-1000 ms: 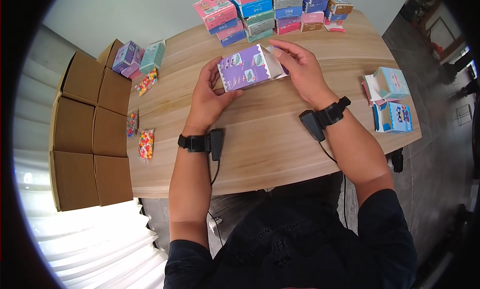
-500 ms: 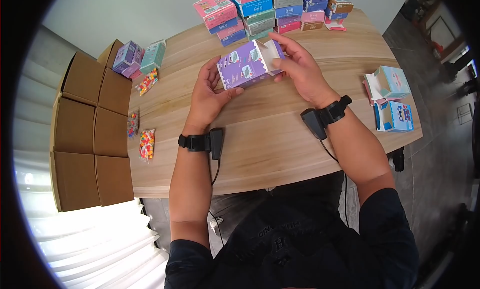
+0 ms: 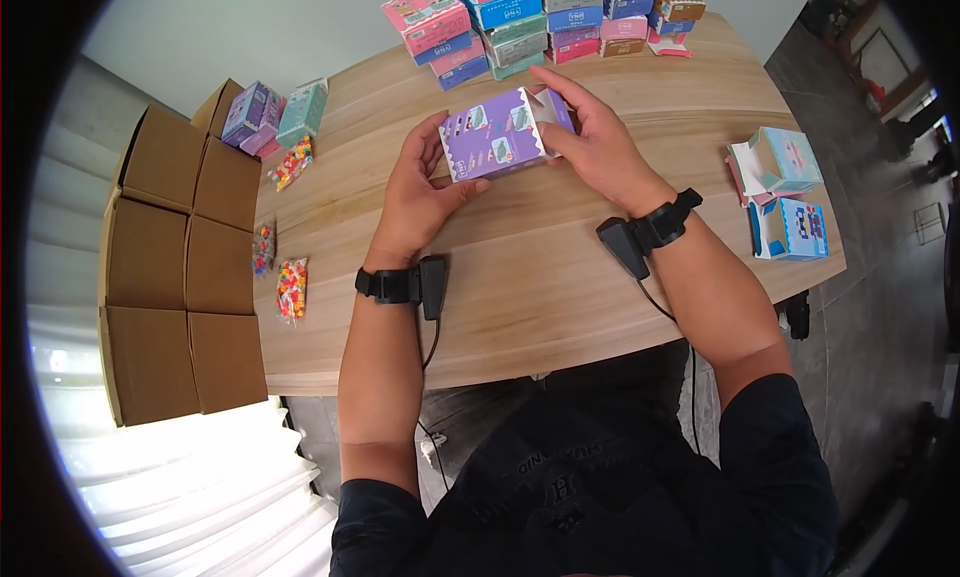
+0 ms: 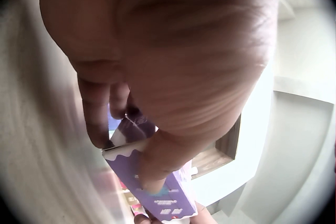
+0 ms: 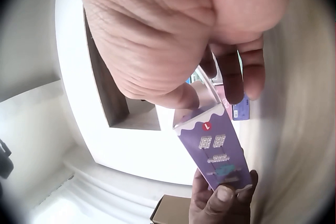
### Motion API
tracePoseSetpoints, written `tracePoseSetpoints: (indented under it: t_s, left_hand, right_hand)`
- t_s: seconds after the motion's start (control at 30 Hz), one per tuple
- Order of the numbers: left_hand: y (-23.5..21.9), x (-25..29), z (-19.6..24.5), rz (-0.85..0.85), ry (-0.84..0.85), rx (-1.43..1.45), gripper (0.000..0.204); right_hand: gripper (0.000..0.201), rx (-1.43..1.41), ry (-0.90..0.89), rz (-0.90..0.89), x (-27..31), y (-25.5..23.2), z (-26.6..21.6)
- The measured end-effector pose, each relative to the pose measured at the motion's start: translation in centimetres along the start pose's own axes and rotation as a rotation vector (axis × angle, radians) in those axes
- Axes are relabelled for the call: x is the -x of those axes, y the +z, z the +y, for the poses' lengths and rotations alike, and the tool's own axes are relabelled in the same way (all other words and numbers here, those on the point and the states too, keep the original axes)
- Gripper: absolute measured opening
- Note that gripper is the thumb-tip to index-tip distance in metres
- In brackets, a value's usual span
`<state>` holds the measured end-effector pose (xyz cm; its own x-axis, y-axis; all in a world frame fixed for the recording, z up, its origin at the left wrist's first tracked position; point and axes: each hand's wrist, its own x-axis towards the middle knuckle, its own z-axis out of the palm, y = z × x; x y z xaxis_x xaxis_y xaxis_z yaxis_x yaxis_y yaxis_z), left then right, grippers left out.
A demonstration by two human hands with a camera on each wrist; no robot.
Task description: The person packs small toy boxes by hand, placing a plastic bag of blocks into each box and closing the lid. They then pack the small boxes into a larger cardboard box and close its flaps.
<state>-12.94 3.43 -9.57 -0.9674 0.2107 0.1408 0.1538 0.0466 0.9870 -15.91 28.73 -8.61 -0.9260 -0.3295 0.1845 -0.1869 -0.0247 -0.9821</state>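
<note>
In the head view a purple printed carton (image 3: pixel 490 137) is held over the table between both hands. My left hand (image 3: pixel 412 192) grips its left end, thumb on the near side and fingers behind. At the open right end is my right hand (image 3: pixel 605 157), its thumb at the white inner flap and its fingers on the far side. The right wrist view shows the right thumb (image 5: pixel 181 98) bent into the carton's mouth, with the left hand's fingertips (image 5: pixel 224 193) on the opposite end. In the left wrist view the left thumb (image 4: pixel 155 171) presses on a purple face.
Stacked small boxes (image 3: pixel 515 42) line the table's far edge. Two opened boxes (image 3: pixel 795 232) stand at the right. On the left are brown cardboard boxes (image 3: pixel 150 252), several bags of colourful pieces (image 3: pixel 292 289), and a few more small boxes (image 3: pixel 303 114).
The right thumb has moved onto the carton's open end, and the white flap there has shifted inward. The carton has tilted a little; the left hand keeps its grip.
</note>
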Motion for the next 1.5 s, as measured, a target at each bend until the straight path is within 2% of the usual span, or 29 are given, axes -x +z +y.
tracePoseSetpoints:
  t_s: [0.07,0.17,0.37,0.47,0.57,0.77,1.03,1.33,1.43,1.5]
  left_hand:
    - [0.4,0.2,-0.1,0.009,0.010,-0.031,0.093]
    - [0.5,0.1,-0.7,0.026,0.038,-0.041,0.094]
    - [0.8,0.3,-0.2,0.043,0.021,-0.070,0.095]
    - [0.8,0.3,-0.2,0.035,0.037,-0.084,0.094]
    - [0.7,0.1,-0.4,0.024,0.065,-0.106,0.094]
    - [0.9,0.4,-0.1,0.022,0.054,-0.134,0.092]
    - [0.9,0.5,0.2,0.036,0.060,-0.147,0.091]
    - [0.7,0.4,0.0,0.027,0.122,-0.029,0.099]
    - [0.8,0.4,0.1,-0.011,0.112,0.117,0.101]
    - [0.6,0.5,0.2,-0.054,0.092,0.189,0.094]
  right_hand:
    - [0.079,-0.059,0.055,-0.004,1.1,0.2,-0.4]
    - [0.074,-0.127,-0.014,-0.070,1.4,0.3,0.6]
    - [0.077,-0.030,0.046,-0.067,1.7,1.2,0.0]
    - [0.071,-0.043,0.034,-0.066,1.5,1.2,0.7]
    - [0.062,-0.232,0.082,-0.033,1.1,1.0,1.2]
    - [0.054,-0.377,0.179,0.094,1.1,1.5,1.0]
    - [0.054,-0.302,0.185,0.059,1.0,1.6,0.5]
    - [0.055,-0.549,0.065,0.006,0.7,1.0,1.4]
    - [0.057,-0.567,0.079,-0.049,1.0,0.6,1.3]
    - [0.061,-0.571,0.093,-0.091,1.1,0.7,1.1]
